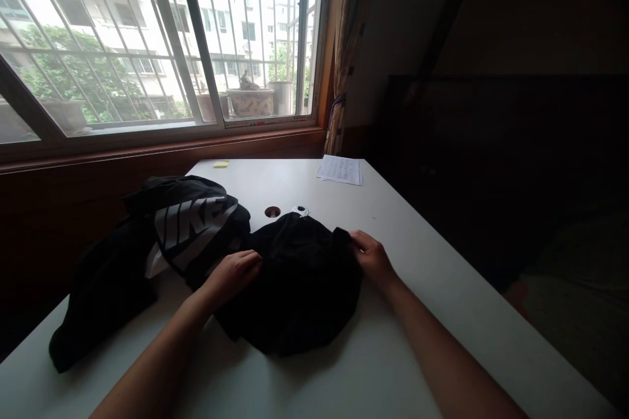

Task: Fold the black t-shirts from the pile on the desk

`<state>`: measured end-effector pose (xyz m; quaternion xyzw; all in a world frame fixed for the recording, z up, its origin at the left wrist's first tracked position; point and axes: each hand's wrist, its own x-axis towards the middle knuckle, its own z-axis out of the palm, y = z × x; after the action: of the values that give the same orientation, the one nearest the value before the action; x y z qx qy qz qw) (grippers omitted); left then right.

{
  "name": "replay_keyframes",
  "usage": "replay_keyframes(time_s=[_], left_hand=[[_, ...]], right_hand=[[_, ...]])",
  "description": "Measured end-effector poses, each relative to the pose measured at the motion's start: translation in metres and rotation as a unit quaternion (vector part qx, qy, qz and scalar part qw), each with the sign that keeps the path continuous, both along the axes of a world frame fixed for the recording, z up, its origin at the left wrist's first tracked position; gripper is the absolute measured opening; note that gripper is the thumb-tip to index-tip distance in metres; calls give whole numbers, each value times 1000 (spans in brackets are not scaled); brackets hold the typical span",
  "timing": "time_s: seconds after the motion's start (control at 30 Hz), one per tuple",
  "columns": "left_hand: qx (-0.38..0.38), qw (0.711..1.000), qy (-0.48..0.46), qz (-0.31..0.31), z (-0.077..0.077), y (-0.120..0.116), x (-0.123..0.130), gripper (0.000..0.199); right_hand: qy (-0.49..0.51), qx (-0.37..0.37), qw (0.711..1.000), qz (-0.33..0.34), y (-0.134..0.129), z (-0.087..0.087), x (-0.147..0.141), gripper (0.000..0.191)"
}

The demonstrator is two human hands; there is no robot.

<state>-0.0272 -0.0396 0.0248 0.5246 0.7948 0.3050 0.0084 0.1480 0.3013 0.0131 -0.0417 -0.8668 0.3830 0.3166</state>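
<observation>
A dark black garment [299, 288] lies bunched on the white table, its shape hard to read in the shadow. My left hand [238, 273] is closed on its left side, knuckles up. At its upper right edge, my right hand [371, 255] pinches a raised fold between thumb and fingers. Black clothing with large grey-white lettering [194, 219] is heaped to the left, with a sleeve-like part [98, 314] trailing toward the near left edge. Whether this heap and the piece in my hands are one garment, I cannot tell.
The white table [413, 236] carries sheets of paper [341, 170] and a yellow note [221, 164] at its far end. A round hole [272, 211] and a white ring-shaped piece [300, 211] lie just beyond the cloth. Behind stand a barred window [255, 46] and a curtain [339, 78].
</observation>
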Motion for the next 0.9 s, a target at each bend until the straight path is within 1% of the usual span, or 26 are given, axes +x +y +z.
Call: replay_keyframes(time_s=[0.03,0.1,0.2,0.27,0.33,0.43,0.5,0.57,0.7,0.9], left_hand=[[6,1000,-23,12,-1,0,-1,27],[24,995,-86,37,-2,1,-3,37],[36,973,-215,72,0,-1,-6,45],[31,943,-321,85,3,-6,-6,47],[32,902,-423,84,7,-12,-4,50],[29,845,-530,65,11,-18,0,50],[26,820,-569,60,13,-20,2,48],[29,805,-589,62,13,-20,3,47],[45,801,-593,66,12,-19,4,44],[68,792,-606,28,8,-16,6,45]], right_hand=[[13,-17,999,-44,4,-4,-1,19],[22,-68,991,-110,10,-12,-2,24],[10,-158,974,-160,15,-20,-2,34],[3,-190,968,-167,15,-23,-1,39],[6,-199,966,-163,14,-24,-1,41],[8,-202,966,-159,13,-24,0,43],[4,-197,968,-157,13,-23,0,44],[-1,-187,971,-152,12,-23,0,44],[-3,-169,974,-150,11,-23,0,43],[15,-174,974,-142,13,-26,-1,42]])
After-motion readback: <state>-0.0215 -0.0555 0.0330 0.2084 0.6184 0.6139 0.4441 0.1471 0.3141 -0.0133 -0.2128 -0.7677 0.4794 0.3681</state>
